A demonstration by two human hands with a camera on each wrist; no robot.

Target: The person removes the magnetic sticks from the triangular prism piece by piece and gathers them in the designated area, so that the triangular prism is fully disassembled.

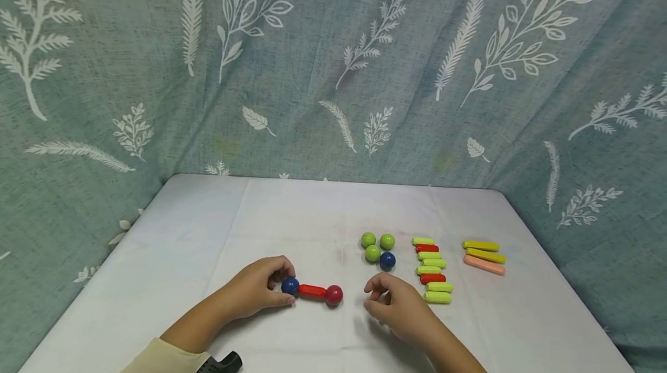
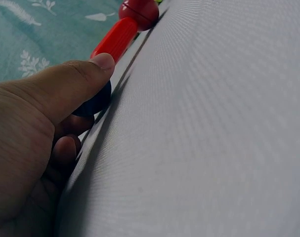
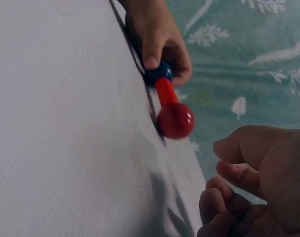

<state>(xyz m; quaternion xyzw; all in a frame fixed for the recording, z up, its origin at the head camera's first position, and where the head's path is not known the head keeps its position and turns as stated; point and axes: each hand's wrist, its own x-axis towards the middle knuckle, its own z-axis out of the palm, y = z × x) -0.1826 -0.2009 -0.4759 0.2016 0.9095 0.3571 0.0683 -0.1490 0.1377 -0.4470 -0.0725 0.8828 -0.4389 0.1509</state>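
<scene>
My left hand grips the blue ball at the left end of a joined piece, thumb on the near side and fingers behind. From that ball a red rod runs right to a dark red ball. The left wrist view shows the thumb by the red rod, with the blue ball partly hidden under it. To the right of the dark red ball, my right hand hovers over the white cloth, fingers loosely bent, holding nothing.
Behind my right hand lie several green balls and a loose blue ball. A column of short lime rods and red rods stands to their right. Farther right are yellow rods and a peach rod.
</scene>
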